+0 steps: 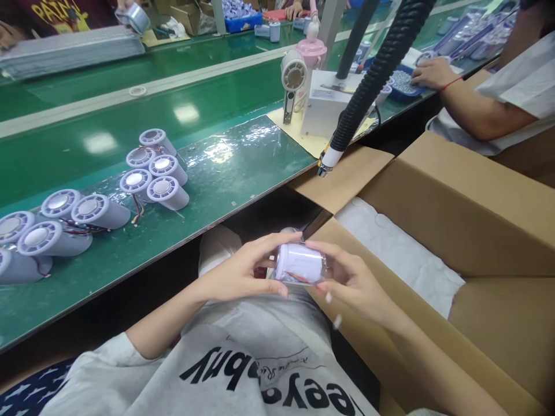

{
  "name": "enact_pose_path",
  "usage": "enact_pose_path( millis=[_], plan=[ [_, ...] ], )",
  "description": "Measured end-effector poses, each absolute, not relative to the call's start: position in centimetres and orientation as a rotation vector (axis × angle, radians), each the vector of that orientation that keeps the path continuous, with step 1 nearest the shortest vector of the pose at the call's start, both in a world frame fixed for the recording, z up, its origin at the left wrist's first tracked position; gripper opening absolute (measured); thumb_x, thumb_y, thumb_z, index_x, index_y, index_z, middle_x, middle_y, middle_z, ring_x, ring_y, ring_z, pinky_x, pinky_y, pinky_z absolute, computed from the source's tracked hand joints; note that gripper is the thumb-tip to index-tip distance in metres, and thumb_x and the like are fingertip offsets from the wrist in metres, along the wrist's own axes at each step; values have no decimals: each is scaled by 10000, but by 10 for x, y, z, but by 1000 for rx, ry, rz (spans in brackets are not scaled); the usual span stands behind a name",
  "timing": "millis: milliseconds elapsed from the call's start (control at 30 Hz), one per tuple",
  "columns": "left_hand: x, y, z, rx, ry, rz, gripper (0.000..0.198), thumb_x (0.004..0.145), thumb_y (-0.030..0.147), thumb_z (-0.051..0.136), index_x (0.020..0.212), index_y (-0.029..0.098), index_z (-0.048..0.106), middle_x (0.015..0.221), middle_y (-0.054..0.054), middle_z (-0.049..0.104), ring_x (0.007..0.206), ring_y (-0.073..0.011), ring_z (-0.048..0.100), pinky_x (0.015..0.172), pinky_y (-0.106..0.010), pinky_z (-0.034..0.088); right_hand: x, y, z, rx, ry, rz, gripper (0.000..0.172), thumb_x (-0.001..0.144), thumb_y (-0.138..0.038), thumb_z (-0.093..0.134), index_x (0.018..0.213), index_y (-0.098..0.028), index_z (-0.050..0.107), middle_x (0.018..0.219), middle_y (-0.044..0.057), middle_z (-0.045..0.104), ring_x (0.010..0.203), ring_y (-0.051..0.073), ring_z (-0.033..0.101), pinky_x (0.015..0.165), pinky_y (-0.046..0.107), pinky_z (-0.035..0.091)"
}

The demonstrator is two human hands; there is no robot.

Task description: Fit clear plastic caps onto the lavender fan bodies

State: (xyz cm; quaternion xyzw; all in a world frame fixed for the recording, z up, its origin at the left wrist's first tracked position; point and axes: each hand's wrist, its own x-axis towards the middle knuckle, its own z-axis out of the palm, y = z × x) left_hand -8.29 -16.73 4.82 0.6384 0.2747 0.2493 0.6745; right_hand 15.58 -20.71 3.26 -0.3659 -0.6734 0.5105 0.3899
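Observation:
Over my lap, both hands hold a lavender cylindrical fan housing lying on its side. Reddish wires show along its lower side, and its ends look shiny and slightly blurred. My left hand is closed around the left end, thumb below and fingers above. At the other end, my right hand grips it between thumb and fingers. Small pale bits hang in the air just under the right hand. Similar lavender housings with thin wires stand or lean in groups on the green bench to the left.
A large open cardboard box with white padding sits at my right. From above hangs a black corrugated hose. A handheld fan, a grey metal box and a pink cup stand on the bench. Co-workers' hands work nearby.

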Motion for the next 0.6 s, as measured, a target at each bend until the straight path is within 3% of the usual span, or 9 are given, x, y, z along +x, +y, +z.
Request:
enact_pose_path(
  millis=[67,200,300,433,533,600],
  plan=[
    [-84,-166,46,1434,593,538,767,749,241,764,1424,337,413,1444,-95,462,1160,-258,583,911,-360,530,155,-209,35,-925,-1575,1453,495,858,-261,690,1320,-365,545,1261,32,633,1023,224,676,826,347,618],
    [-84,-168,42,1386,590,494,806,754,279,760,1458,295,368,1310,-94,581,1063,-231,624,856,-320,532,154,-210,41,-946,-1580,1453,489,833,-168,687,1254,-406,610,1311,-11,596,975,190,674,733,293,629],
    [-83,-170,38,1385,627,471,839,735,299,775,1464,275,361,1189,-70,647,985,-208,638,808,-283,527,154,-209,41,-963,-1565,1481,456,828,-172,685,1222,-397,639,1216,-19,649,870,170,685,672,278,624],
    [-81,-171,28,1372,679,448,864,770,325,742,1499,274,281,1174,-68,657,1013,-225,636,812,-295,524,153,-204,32,-1031,-1440,1601,464,799,-349,748,1246,-306,630,1081,28,701,870,197,680,777,331,605],
    [-78,-169,25,1394,682,491,858,762,328,750,1489,293,296,1341,-88,564,1122,-248,599,892,-332,509,146,-206,27,-997,-1269,1780,521,822,-518,681,1257,-254,569,1124,76,671,809,193,689,706,331,613],
    [-75,-169,26,1427,657,526,866,702,308,802,1450,311,367,1402,-83,509,1174,-252,570,936,-337,493,141,-209,28,-1022,-1229,1840,533,842,-579,623,1240,-242,514,1006,71,689,705,179,696,645,322,612]
  ],
)
